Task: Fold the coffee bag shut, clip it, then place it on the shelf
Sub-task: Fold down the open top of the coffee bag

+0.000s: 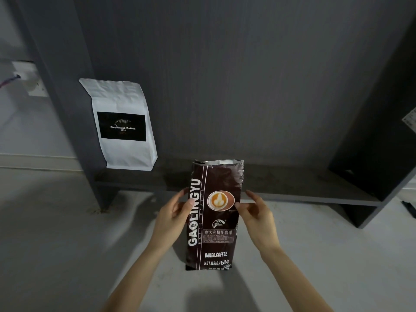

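Observation:
A dark brown coffee bag with white "GAOLINGYU" lettering stands upright on the pale floor, its silver-lined top unfolded. My left hand grips the bag's left edge at mid height, thumb on the front. My right hand pinches the right edge at the same height. Behind the bag runs a low dark grey shelf. No clip is in view.
A white coffee bag with a black label stands at the left end of the shelf against its dark back panel. The shelf's side panel rises at the right. A wall socket with a cable is at far left.

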`<state>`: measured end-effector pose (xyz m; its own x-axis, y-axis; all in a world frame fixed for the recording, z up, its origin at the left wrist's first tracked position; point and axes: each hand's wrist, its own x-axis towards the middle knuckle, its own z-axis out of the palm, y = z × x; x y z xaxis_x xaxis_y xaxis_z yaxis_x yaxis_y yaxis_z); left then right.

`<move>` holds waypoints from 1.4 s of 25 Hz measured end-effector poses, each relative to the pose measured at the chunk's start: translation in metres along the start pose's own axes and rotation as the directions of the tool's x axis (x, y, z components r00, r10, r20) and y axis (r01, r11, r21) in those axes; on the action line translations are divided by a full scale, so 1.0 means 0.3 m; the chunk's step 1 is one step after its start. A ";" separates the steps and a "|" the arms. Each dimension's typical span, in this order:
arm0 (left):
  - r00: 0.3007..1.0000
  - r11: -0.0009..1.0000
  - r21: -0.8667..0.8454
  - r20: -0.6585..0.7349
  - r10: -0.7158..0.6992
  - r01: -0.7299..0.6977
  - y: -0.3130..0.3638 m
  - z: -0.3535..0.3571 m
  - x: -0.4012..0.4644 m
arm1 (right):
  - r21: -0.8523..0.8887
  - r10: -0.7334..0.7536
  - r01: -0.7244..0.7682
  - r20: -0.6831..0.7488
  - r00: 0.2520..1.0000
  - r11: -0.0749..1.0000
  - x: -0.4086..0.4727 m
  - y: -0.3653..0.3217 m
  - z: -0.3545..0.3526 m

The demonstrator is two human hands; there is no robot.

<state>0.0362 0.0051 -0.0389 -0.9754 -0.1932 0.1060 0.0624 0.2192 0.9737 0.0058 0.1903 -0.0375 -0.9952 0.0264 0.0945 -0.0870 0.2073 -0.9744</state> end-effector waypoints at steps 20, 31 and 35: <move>0.998 0.990 0.135 -0.053 0.038 -0.030 -0.027 0.006 0.038 | -0.106 -0.019 0.021 0.017 1.000 0.994 0.007 0.019 -0.006; 0.985 0.966 0.195 0.070 0.156 -0.167 -0.025 -0.005 0.038 | 0.081 -0.149 0.142 0.097 0.984 0.987 0.012 -0.003 -0.006; 0.991 0.979 0.153 0.004 0.137 -0.136 -0.024 0.003 0.037 | 0.118 -0.178 0.162 0.138 0.974 0.980 0.013 0.006 -0.007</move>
<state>0.0248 0.0022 -0.0450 -0.9585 -0.1579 0.2375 0.1611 0.3874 0.9077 0.0018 0.1928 -0.0384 -0.9603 -0.1464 0.2375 -0.2522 0.0917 -0.9633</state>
